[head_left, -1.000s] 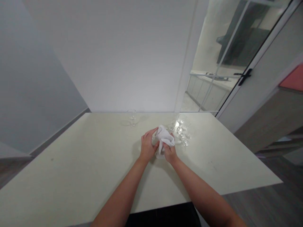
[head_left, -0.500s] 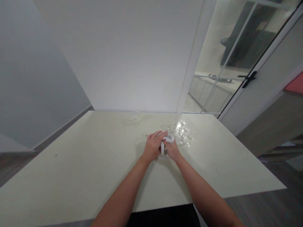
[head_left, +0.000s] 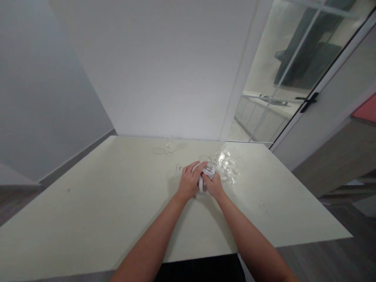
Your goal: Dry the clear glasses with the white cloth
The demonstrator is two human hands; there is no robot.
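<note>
Above the middle of the table, my left hand (head_left: pixel 190 182) is wrapped round a stemmed glass held on its side. The clear round foot of that glass (head_left: pixel 178 167) sticks out to the left of my fingers; its bowl is mostly hidden by my hands and the cloth. In my right hand (head_left: pixel 214 185) is a bunched white cloth (head_left: pixel 209 170), pressed at the bowl end of the glass. Some of the cloth hangs down between my two hands.
Several clear stemmed glasses (head_left: pixel 227 161) stand close together just beyond my right hand. A single stemmed glass (head_left: pixel 168 145) stands at the back of the pale table (head_left: pixel 111 211), near the white wall panel (head_left: pixel 164 78). A glazed door (head_left: pixel 282 78) is at the right.
Both hands stay nearly in place around the glass and cloth. The cloth and the glass's foot have shifted very slightly; the camera view has tilted a little.
</note>
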